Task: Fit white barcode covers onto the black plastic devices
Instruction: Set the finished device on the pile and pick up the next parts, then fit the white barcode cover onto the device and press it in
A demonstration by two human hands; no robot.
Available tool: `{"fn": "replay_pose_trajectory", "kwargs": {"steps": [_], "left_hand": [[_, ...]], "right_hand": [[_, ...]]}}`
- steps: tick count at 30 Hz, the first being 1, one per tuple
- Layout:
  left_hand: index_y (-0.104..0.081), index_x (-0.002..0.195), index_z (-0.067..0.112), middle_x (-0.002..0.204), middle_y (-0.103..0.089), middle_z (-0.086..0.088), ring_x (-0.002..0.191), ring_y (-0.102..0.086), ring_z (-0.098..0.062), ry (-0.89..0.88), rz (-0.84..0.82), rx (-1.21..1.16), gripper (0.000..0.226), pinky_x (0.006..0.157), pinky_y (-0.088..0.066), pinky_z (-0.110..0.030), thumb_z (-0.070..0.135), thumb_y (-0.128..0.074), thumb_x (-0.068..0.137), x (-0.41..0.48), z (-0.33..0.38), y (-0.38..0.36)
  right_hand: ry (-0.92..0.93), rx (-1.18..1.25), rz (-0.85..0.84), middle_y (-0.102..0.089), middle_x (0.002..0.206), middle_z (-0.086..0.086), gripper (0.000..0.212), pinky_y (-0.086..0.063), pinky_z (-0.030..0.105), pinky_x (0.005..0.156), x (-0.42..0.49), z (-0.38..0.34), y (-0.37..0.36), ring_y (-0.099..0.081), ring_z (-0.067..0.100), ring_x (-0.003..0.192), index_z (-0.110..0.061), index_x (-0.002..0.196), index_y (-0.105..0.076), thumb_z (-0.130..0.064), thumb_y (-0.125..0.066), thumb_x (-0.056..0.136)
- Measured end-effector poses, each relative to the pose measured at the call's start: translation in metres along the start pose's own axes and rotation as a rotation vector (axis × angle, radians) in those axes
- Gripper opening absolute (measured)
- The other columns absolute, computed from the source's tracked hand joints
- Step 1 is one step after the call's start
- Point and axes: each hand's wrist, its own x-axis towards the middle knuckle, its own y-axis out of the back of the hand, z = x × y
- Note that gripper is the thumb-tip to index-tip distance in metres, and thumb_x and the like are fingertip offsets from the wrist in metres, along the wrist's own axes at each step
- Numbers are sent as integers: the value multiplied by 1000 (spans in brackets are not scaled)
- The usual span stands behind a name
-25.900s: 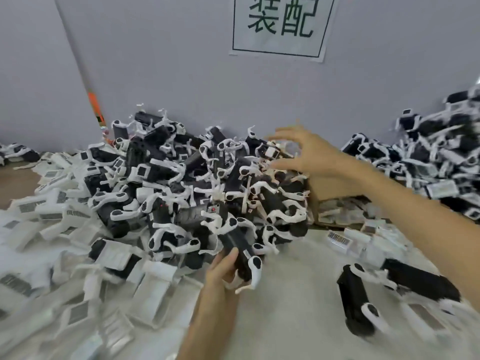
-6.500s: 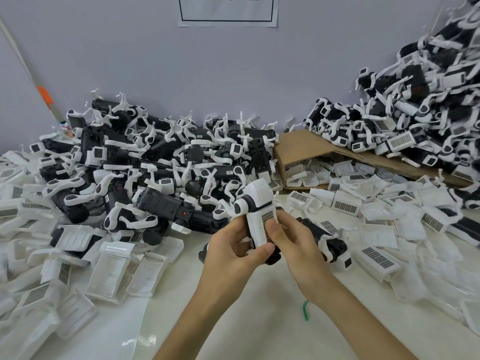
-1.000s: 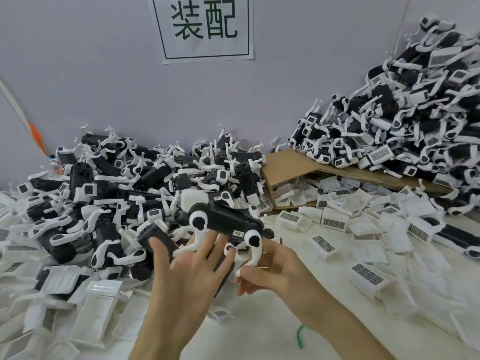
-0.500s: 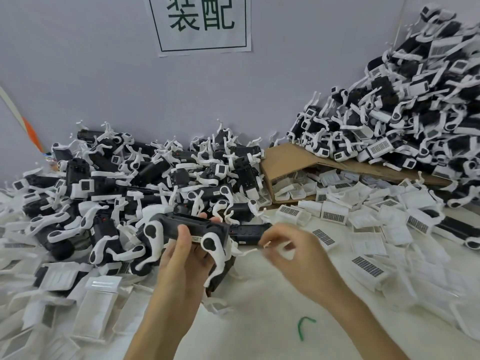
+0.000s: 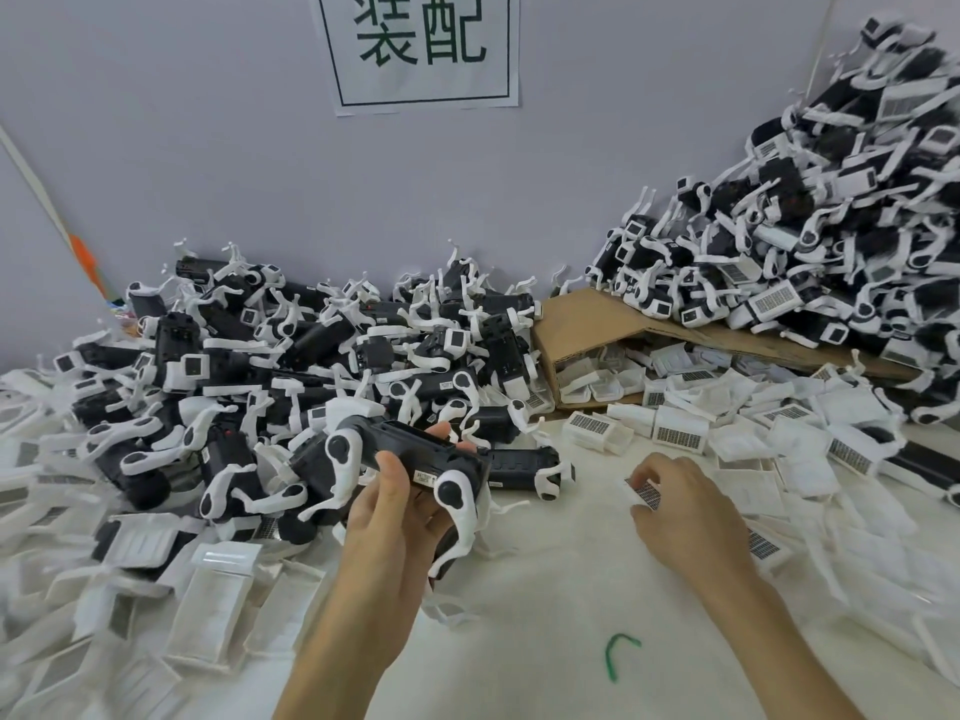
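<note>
Head view shows our two hands over a white counter (image 5: 545,615). Our left hand (image 5: 387,517) has its grip closed around one black device (image 5: 410,454), thumb on the near face and fingers wrapped underneath, holding it level above the counter with its two white-capped arms hanging towards us. Our right hand (image 5: 685,517) is well apart from it on the right, low over the counter, its grip narrowed to a pinch on one white barcode cover (image 5: 644,493), whose barcode face shows at the fingertips. One more device (image 5: 519,465) lies by itself just beyond the held one. Behind it are two heaps of black-and-white devices, both too tangled for us to count: one heap (image 5: 322,356) at left and centre against the wall, and a taller heap (image 5: 831,226) on the right. One cardboard box (image 5: 587,319) lies on its side between them, with loose covers (image 5: 675,433) spilling from its mouth across the right of the counter. More covers (image 5: 218,589) lie along the left edge. One green curved scrap (image 5: 618,652) lies near us, and one sign (image 5: 423,44) with two characters hangs on the wall.
</note>
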Motion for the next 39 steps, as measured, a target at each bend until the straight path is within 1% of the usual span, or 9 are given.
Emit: {"fn": "replay_pose_trajectory", "kwargs": {"steps": [2, 4, 6, 8, 15, 25, 29, 34, 39], "left_hand": [[-62, 124, 4, 117, -73, -15, 108, -71, -26, -10, 3, 22, 77, 94, -58, -41, 60, -53, 72, -1, 1, -1], [-64, 120, 3, 114, -74, -16, 105, -72, -26, -11, -24, 59, 76, 87, -60, -35, 60, -56, 70, 0, 0, -1], [-65, 117, 2, 110, -75, -15, 102, -73, -25, 1, -57, 100, 73, 84, -59, -33, 57, -60, 69, -1, -3, -1], [-64, 115, 0, 108, -75, -18, 102, -73, -29, 22, -67, 168, 74, 90, -54, -36, 56, -65, 66, 0, -8, 1], [-71, 100, 10, 95, -78, -13, 92, -75, -27, -34, -158, 371, 59, 80, -57, -29, 57, -68, 64, 0, -15, 5], [-71, 103, 15, 97, -78, -9, 91, -75, -24, -57, -237, 403, 44, 75, -57, -20, 50, -70, 76, -4, -10, 2], [-77, 96, 34, 98, -78, -2, 92, -75, -18, -70, -285, 444, 28, 78, -56, -22, 50, -69, 75, -7, -9, 0], [-77, 98, 30, 99, -78, -9, 94, -74, -27, -108, -271, 396, 41, 84, -59, -30, 57, -69, 70, -4, -11, 2], [-77, 96, 30, 98, -78, -7, 93, -74, -23, -111, -280, 401, 28, 78, -57, -21, 51, -66, 80, -3, -12, 4]], "right_hand": [[40, 181, 59, -67, 108, -5, 21, -45, 31, 73, 1, -1, 2, -62, 18, 92, -27, 97, -67, -10, -71, 85], [87, 640, 74, -74, 97, -10, 23, -53, 31, 77, 0, -10, 10, -68, 12, 90, -28, 87, -73, -6, -79, 81], [141, 1239, -93, -76, 96, -4, 16, -58, 29, 74, -10, -27, 21, -71, 14, 90, -22, 86, -78, -9, -81, 77], [213, 1515, -254, -75, 102, 7, 20, -59, 28, 72, -20, -40, 23, -71, 20, 91, -18, 92, -79, -17, -81, 72], [434, 1454, -311, -76, 108, 10, 20, -55, 26, 86, -46, -63, 14, -71, 24, 105, -18, 97, -78, -11, -71, 80], [407, 1431, -212, -76, 108, 5, 19, -57, 26, 83, -49, -68, 13, -73, 22, 102, -22, 91, -79, -33, -77, 76], [414, 1383, -181, -77, 106, 2, 11, -57, 26, 80, -50, -68, 13, -73, 20, 97, -27, 87, -78, -31, -80, 78], [460, 1420, -223, -76, 108, 8, 10, -57, 25, 76, -51, -67, 13, -74, 23, 97, -7, 88, -76, -10, -71, 80], [446, 1378, -248, -75, 112, 8, 18, -57, 29, 83, -52, -67, 11, -71, 25, 104, -6, 91, -75, -21, -69, 83]]}}
